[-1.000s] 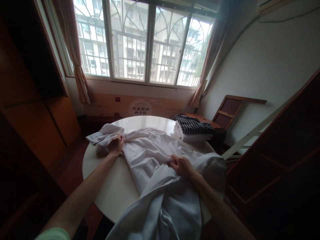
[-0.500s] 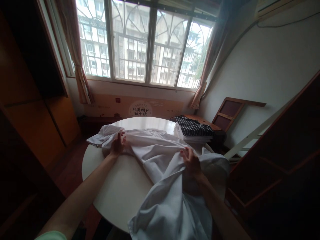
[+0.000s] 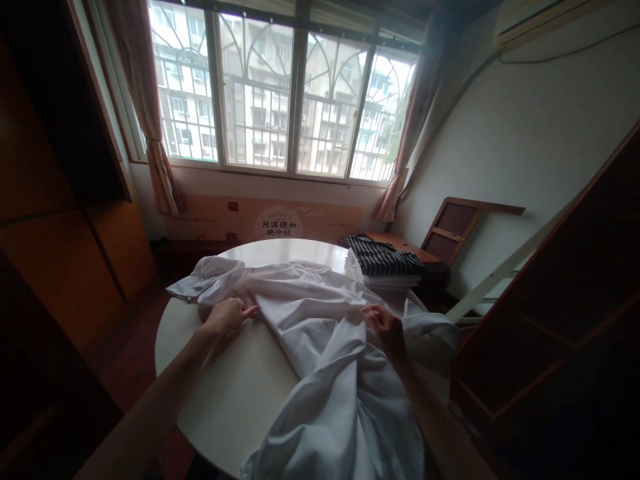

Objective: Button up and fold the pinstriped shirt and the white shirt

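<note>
A rumpled white shirt point(image 3: 320, 300) lies spread across a round white table point(image 3: 225, 393), and its lower part hangs over the near edge. One sleeve point(image 3: 210, 273) reaches to the table's left side. My left hand point(image 3: 227, 316) is closed, thumb and fingers pinching the shirt's left edge. On the other side, my right hand point(image 3: 387, 330) has its fingertips closed on a fold of the same cloth. The bunched fabric near my right wrist hides part of the table.
A stack of folded clothes with a black striped garment point(image 3: 383, 257) on top stands at the table's back right. Behind it are a wooden surface point(image 3: 405, 248) and a tilted wooden frame point(image 3: 453, 227). Dark furniture point(image 3: 540, 333) rises at right, an orange cabinet point(image 3: 60, 267) at left.
My left hand has come nearer along the shirt's left edge, its fingers now pinched together. The right hand's fingers have drawn closer together on the cloth. The view has shifted slightly.
</note>
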